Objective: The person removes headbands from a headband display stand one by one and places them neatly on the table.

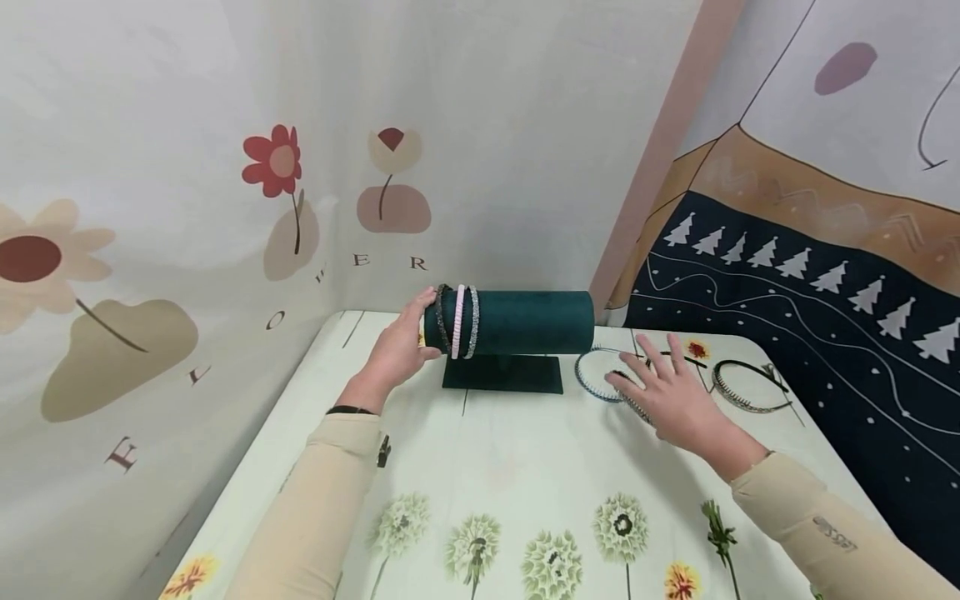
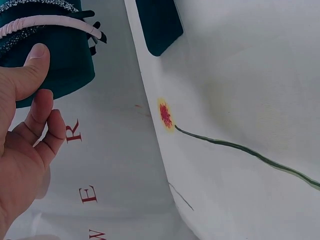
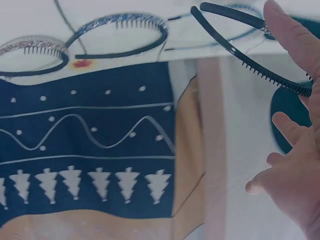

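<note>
A dark green velvet headband stand (image 1: 536,321) has a horizontal roll on a flat base. Round its left end sit a dark beaded headband (image 1: 442,321), a pink wrapped headband (image 1: 458,323) and a silver glittery headband (image 1: 473,323). My left hand (image 1: 397,346) grips that end of the roll, its thumb against the velvet in the left wrist view. Over the table's right part, my right hand (image 1: 675,404) has its fingers spread. A dark toothed headband (image 3: 250,62) lies between its thumb and fingers, raised in the right wrist view; the hand hides part of it.
A light blue headband (image 1: 588,385) lies right of the stand's base. Farther right are a blue glittery headband (image 3: 117,20) and a pinkish silver headband (image 3: 37,41). Printed curtains (image 1: 487,167) stand close behind the flower-patterned table (image 1: 510,450).
</note>
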{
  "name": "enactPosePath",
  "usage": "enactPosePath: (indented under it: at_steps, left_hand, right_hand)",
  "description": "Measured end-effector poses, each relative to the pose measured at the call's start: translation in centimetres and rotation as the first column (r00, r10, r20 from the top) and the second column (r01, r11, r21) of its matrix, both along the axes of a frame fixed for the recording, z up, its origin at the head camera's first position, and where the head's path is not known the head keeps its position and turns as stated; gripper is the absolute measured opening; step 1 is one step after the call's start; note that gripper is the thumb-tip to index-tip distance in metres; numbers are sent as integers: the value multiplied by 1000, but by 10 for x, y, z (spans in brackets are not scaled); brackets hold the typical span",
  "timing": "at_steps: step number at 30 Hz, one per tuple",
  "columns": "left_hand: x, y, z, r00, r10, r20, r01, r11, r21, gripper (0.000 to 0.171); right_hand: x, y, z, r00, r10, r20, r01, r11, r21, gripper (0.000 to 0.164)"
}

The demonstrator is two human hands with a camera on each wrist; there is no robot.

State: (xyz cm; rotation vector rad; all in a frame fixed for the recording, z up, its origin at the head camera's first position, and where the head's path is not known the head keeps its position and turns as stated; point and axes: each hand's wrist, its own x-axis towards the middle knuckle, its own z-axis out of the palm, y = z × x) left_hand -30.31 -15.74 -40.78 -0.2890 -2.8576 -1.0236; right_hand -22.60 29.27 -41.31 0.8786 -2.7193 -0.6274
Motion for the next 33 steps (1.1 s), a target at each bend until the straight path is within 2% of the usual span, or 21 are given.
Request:
enactPosePath:
  at_steps: [3,7,12,16,21,28,33]
  left_hand:
    - [0,0,1,1000,4,-2,-4,1000,0,106]
    - [-1,-1,1,1000,10,-2,-10,1000,2,106]
    - [-1,-2,0,1000,10,-3,-10,1000,-6,104]
    - [0,-2,-1,1000,6,-13,-6,1000,-2,103]
    - [2,-2,-2,1000,-3,9,3,1000,-6,104]
    - [1,0,2,1000,-4,-29,4,1000,-6,104]
    - [3,0,3,1000,-14,-5,14,1000,-17,105]
  right_hand:
    - [8,-6,-9,998,61,-19,-61,997,38,88]
    - [14,-13,-21,990,128,-61,-120,985,124,84]
    - [14,-19,-34,979,186,-80,-166,963,212,81]
    - [12,-24,-43,976,195,-94,-163,948,272,77]
    - [14,-29,-49,974,206,-91,-167,932,321,71]
    - [10,-32,-56,972,201,-119,-155,938,311,65]
    - [9,-29,-58,977,185,-107,-145,941,306,70]
